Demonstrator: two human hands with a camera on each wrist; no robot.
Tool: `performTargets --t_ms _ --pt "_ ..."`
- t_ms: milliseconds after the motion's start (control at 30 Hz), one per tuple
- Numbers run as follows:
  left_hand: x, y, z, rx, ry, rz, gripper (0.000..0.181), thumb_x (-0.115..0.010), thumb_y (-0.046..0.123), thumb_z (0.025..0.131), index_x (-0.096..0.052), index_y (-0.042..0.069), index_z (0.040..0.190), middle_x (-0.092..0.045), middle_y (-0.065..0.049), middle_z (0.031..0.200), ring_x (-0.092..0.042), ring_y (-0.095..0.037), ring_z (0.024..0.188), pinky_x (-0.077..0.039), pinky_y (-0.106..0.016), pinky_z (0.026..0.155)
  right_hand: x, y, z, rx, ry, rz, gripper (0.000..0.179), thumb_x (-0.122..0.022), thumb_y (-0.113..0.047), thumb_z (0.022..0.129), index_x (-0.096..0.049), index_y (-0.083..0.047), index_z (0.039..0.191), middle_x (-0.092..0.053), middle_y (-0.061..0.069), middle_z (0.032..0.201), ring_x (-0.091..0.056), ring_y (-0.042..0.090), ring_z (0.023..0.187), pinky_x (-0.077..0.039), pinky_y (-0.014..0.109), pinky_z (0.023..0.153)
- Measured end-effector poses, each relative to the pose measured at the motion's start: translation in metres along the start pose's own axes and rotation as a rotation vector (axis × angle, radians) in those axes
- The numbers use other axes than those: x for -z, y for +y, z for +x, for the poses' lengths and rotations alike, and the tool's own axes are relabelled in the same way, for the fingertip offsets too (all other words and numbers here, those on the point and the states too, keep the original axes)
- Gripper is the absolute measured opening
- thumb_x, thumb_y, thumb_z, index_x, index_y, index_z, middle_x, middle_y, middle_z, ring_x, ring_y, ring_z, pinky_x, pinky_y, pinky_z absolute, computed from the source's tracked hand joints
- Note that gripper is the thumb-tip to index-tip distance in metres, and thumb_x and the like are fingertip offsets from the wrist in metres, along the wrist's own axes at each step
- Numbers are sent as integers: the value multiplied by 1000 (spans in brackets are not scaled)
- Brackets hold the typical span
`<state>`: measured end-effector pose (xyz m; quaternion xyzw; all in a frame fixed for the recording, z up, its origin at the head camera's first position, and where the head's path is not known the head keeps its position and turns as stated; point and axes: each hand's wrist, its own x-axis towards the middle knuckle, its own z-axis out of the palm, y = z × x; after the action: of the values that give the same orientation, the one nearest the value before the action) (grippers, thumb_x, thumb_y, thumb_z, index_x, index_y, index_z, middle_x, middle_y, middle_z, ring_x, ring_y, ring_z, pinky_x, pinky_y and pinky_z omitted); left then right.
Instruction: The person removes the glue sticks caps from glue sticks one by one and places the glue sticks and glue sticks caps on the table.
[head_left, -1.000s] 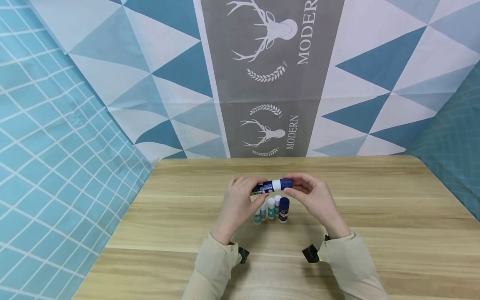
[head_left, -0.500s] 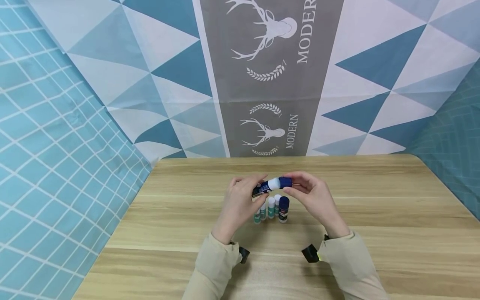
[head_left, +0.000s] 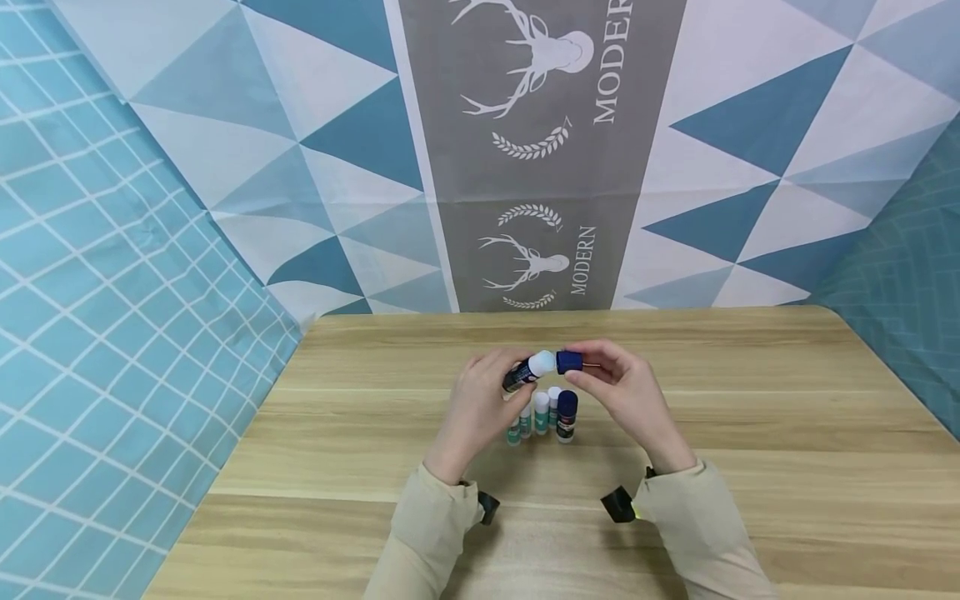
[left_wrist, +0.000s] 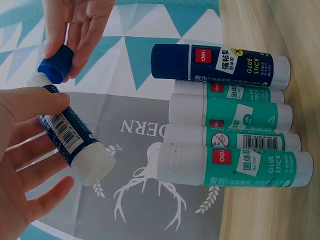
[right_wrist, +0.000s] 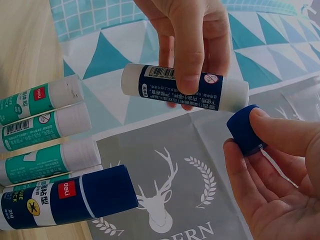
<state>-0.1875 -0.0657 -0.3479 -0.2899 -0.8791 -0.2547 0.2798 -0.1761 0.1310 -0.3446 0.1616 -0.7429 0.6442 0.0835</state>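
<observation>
My left hand (head_left: 480, 400) grips a dark blue glue stick (left_wrist: 65, 125) by its labelled body, thumb on one side and fingers on the other. Its white upper end is bare and points toward the right hand. Between thumb and fingers, my right hand (head_left: 626, 396) pinches the dark blue cap (right_wrist: 246, 131), right at the white end of the tube. A thin white strip (right_wrist: 280, 167) shows beside the cap in the right wrist view. Both hands are raised above the table, behind a small group of standing glue sticks.
Several green glue sticks with white caps (head_left: 542, 412) stand close together on the wooden table (head_left: 360, 450). A second dark blue glue stick (head_left: 567, 417), capped, stands at their right. Patterned cloth (head_left: 360, 167) hangs behind the table's far edge.
The blue cap has come off the glue stick's end, exposing the white part. The left hand has tilted the tube's open end upward; the standing glue sticks stay put.
</observation>
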Motion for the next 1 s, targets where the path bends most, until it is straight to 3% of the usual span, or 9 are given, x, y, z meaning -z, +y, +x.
performTargets --t_ms 333,700,1000 --pt "-2 -7 -1 53 63 -57 34 -74 13 73 -63 12 105 -62 -1 93 -58 -15 85 -45 -35 80 0 1 1 -6 26 -40 35 -67 -14 82 -60 -2 114 -63 17 101 -62 7 83 -50 19 75" --pt "-3 -12 -1 126 42 -71 28 -69 7 74 -63 9 101 -66 -2 95 -62 -15 86 -47 -38 83 1 5 1 29 72 -107 34 -64 -12 84 -60 -3 117 -59 13 107 -56 5 91 -47 15 78" --pt "-5 -18 -2 240 -8 -55 29 -71 14 76 -63 8 104 -69 -5 93 -64 -19 86 -49 -37 79 4 11 5 34 65 -150 33 -61 -12 87 -59 -4 119 -56 12 114 -52 6 99 -44 13 83"
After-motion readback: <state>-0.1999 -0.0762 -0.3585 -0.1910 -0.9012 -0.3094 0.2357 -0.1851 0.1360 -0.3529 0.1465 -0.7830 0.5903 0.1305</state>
